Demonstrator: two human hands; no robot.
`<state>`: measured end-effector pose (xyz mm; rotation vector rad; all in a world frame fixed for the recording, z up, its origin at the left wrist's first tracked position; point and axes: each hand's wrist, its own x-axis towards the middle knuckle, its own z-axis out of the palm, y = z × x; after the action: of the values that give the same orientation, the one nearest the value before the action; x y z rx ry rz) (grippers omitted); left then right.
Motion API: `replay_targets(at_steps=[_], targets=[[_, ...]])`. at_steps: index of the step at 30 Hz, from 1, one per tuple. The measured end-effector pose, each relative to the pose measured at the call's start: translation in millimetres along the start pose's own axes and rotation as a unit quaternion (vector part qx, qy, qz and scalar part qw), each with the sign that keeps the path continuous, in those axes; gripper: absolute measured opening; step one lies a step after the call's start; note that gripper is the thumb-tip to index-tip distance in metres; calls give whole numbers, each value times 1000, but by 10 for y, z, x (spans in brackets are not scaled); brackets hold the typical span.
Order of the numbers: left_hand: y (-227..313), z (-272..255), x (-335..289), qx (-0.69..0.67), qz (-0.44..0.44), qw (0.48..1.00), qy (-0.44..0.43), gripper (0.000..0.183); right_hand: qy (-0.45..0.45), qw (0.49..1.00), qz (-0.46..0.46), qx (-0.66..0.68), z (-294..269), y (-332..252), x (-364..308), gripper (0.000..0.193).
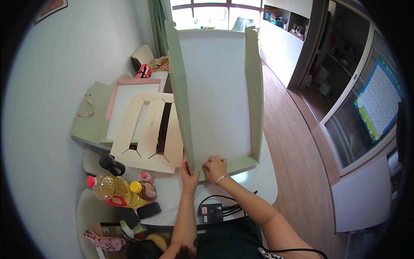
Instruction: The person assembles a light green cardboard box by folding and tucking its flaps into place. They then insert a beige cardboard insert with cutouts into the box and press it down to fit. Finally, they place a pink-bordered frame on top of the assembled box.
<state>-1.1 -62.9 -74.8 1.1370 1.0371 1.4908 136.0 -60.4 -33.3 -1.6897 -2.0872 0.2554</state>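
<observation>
A large pale-green cardboard box [220,95] with a white inside stands open in front of me, its long side walls raised and its far end reaching toward the window. At its near left corner my left hand [190,176] grips the wall, thumb on the near side and fingers round the corner. My right hand [215,169] is closed over the near wall beside it, fingers bent down to the inside; a bracelet sits on that wrist. Left of the box lies a cream cardboard insert [146,129] with long slots, partly over a pink-rimmed tray [113,101].
On the white table [258,185] stand an oil bottle [110,187], a yellow-capped brown bottle [144,190], a small pink-capped bottle [147,177] and a black mug [112,164]. A black device [211,213] with cables lies near my body. A green box panel [91,113] leans by the wall.
</observation>
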Motion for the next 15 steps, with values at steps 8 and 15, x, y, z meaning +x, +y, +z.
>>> replay_targets(at_steps=[8,15], targets=[[-72,-55,-29,-14,9,1000,-16,61,32,995,-99,10,-103,28,-81,19],[-100,-41,-15,49,-14,999,5,41,45,986,-139,75,-128,217,-145,38]])
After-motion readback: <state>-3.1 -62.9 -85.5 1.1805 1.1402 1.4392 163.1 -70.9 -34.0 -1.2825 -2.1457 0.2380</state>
